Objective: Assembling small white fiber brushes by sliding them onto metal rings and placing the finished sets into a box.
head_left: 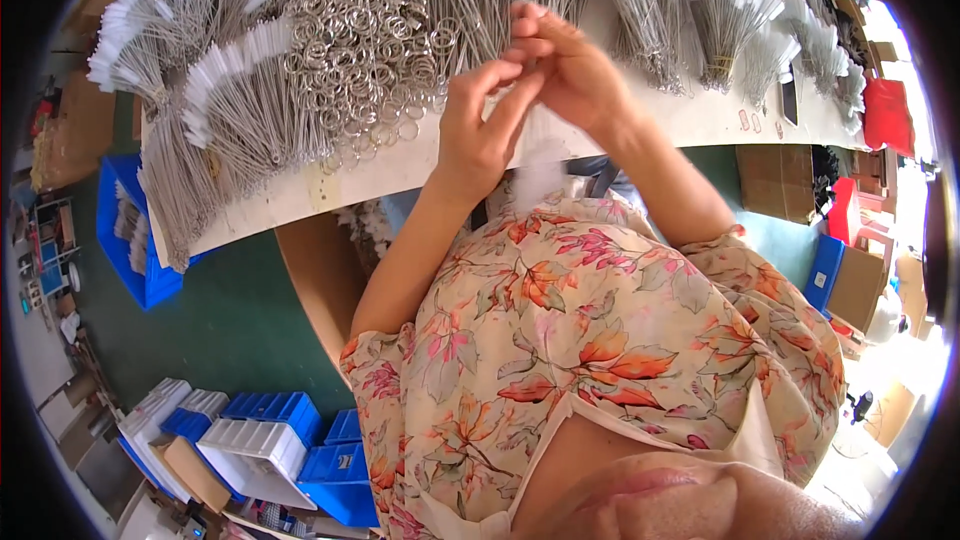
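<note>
On the pale bench (705,118) a pile of metal rings (362,52) lies just left of the left hand (474,128), the nearer one, with wire brushes (645,20) pointing lengthwise away beyond the right hand (582,72), while both grips meet at the fingertips, clamped or not I cannot tell.

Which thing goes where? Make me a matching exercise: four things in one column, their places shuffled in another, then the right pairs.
Things
1. metal rings
2. blue bin with white-tipped wires in it
3. left hand
4. red object

Places
A. at the right end of the table
B. heaped on the tabletop, left of the hands
C. close to the right hand
D. at the left end of the table, lower than its top

Right pairs: 1-B, 2-D, 3-C, 4-A
</note>
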A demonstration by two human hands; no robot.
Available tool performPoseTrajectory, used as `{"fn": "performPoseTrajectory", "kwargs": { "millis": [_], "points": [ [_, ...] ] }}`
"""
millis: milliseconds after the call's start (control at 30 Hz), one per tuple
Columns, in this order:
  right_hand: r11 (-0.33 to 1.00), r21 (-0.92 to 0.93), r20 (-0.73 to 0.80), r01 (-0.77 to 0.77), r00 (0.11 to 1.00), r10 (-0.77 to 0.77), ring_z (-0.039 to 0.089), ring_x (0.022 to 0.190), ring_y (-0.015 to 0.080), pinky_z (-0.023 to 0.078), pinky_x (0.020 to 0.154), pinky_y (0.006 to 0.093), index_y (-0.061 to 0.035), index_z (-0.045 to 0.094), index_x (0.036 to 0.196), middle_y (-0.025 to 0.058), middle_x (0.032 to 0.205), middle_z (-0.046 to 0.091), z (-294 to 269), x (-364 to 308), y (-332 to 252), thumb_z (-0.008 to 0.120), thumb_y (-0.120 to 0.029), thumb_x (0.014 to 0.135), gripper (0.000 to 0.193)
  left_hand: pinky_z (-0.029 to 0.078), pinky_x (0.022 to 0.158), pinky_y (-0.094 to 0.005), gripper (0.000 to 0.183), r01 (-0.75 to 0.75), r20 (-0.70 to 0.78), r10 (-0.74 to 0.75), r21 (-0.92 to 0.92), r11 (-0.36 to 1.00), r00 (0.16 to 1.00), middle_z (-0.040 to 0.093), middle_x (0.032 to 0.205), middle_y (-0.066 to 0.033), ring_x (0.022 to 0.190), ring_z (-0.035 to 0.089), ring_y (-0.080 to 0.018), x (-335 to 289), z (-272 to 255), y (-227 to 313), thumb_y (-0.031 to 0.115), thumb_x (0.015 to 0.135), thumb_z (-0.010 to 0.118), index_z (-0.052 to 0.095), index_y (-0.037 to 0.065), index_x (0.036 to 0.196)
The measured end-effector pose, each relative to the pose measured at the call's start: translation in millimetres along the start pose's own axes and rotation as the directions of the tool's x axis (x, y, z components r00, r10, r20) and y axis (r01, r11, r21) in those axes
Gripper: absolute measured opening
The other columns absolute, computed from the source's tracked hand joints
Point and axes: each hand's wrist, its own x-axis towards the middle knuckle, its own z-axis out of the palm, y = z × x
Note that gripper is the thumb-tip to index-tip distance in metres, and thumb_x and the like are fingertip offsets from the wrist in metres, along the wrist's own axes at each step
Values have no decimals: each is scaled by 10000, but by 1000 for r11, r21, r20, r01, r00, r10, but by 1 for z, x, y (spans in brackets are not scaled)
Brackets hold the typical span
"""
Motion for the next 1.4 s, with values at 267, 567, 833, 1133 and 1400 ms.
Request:
{"fn": "performPoseTrajectory", "kwargs": {
  "millis": [267,567,833,1133,1400],
  "points": [
    [-938,-47,-115,345,930,348,625,732,161,456,600,293,-108,615,729,43,730,629,-7,-43,-54,595,-133,750,39,461,575,-266,244,558,386,-467,-167,813,796,595,829,-93,663,565,-191,-66,-20,5,41,783,639,589,34,1022],
    [43,-983,-135,-178,860,492,533,580,117,431,552,278,-42,606,825,35,708,629,6,-42,-19,550,-153,843,126,464,585,-304,208,304,221,-260,-195,933,940,605,817,-80,693,582,-234,-55,-18,9,50,757,651,589,52,955],
    [-884,-413,18,221,972,235,608,674,266,455,566,390,-90,605,817,68,708,620,-52,-47,-37,566,-204,827,122,408,635,-372,95,191,270,-257,246,950,928,591,715,-49,698,554,-233,32,3,-81,150,769,641,619,82,832],
    [45,-978,194,204,967,-162,521,511,110,423,484,265,-65,642,936,35,590,582,-19,-32,-37,584,-177,843,156,371,707,-326,132,457,253,-448,27,889,857,534,725,-32,693,489,-144,31,-3,-63,179,847,591,560,60,799],
    [659,-726,198,197,977,-73,462,562,50,395,496,206,-13,631,932,12,779,592,35,-18,-18,587,-169,878,171,399,757,-290,136,456,419,-527,-888,-65,739,541,947,-63,824,492,-133,25,-21,-23,127,931,455,489,10,992]
  ]
}}
